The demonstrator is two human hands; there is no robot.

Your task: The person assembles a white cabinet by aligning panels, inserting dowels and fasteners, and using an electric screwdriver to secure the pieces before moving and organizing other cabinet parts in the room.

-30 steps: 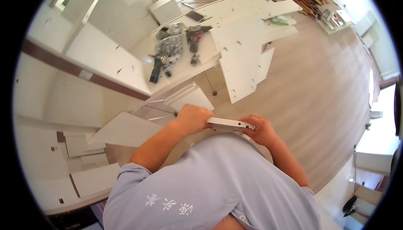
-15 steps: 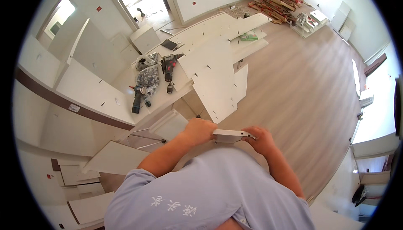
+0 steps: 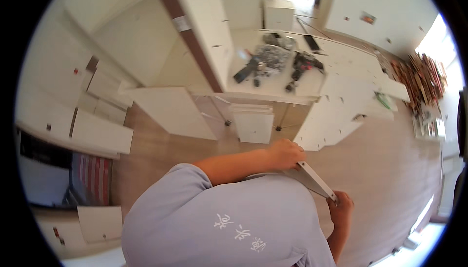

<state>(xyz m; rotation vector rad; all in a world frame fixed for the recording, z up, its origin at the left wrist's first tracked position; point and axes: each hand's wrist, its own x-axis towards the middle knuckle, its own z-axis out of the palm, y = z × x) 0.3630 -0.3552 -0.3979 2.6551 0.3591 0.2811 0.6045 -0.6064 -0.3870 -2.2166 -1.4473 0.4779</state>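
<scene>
In front of my body I hold a white panel (image 3: 316, 179) by its two ends. Small dark holes show along its narrow edge, and its lower part is hidden behind my shirt. My left hand (image 3: 286, 155) is closed round the far-left end. At the near-right end my right hand (image 3: 342, 204) grips the other corner. Ahead of my hands, white boards (image 3: 336, 96) with several screws sticking up lie on a bench. On its left part lie a cordless drill (image 3: 303, 67), a second power tool (image 3: 248, 68) and a clear plastic bag of small fittings (image 3: 273, 56).
A white board (image 3: 173, 108) leans left of the bench, and a smaller panel stack (image 3: 253, 123) stands below it. Tall white cabinet sides with a brown edge strip (image 3: 187, 33) rise at left. A wood scrap pile (image 3: 421, 79) lies at far right, on a wood-look floor (image 3: 385, 169).
My body and view have turned left, so the bench and tools appear farther right. The panel, still in both hands, now slants down to the right instead of lying nearly level.
</scene>
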